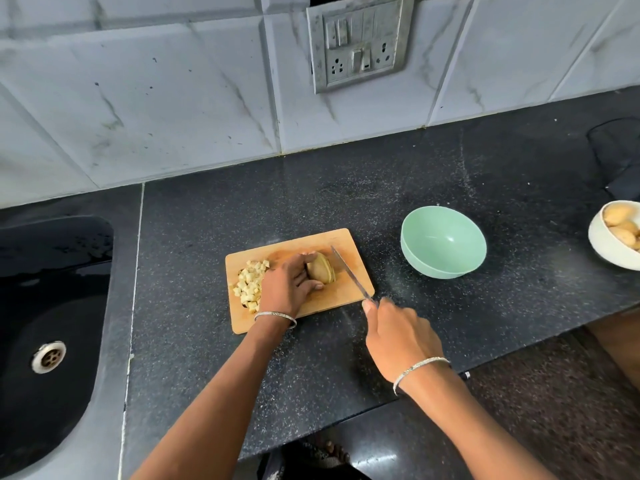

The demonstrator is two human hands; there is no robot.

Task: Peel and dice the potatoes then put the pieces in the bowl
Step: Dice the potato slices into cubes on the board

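Where the potato [320, 271] lies: on the board [346, 244], partly sliced
Left hand [285, 287]: fingers curled round the potato
Right hand [401, 336]: fingers clamped on the knife [350, 273], blade just beside the potato
Dice [250, 284]: heaped at the board's left
Bowl [415, 258]: on the desk [207, 237], right of the board

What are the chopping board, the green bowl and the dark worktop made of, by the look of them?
The rectangular tan chopping board looks like wood or bamboo: matt, warm brown, faint grain. The round mint-green bowl seems plastic or melamine: smooth, even colour, soft highlight. The black speckled worktop looks like polished granite, glossy with pale flecks.
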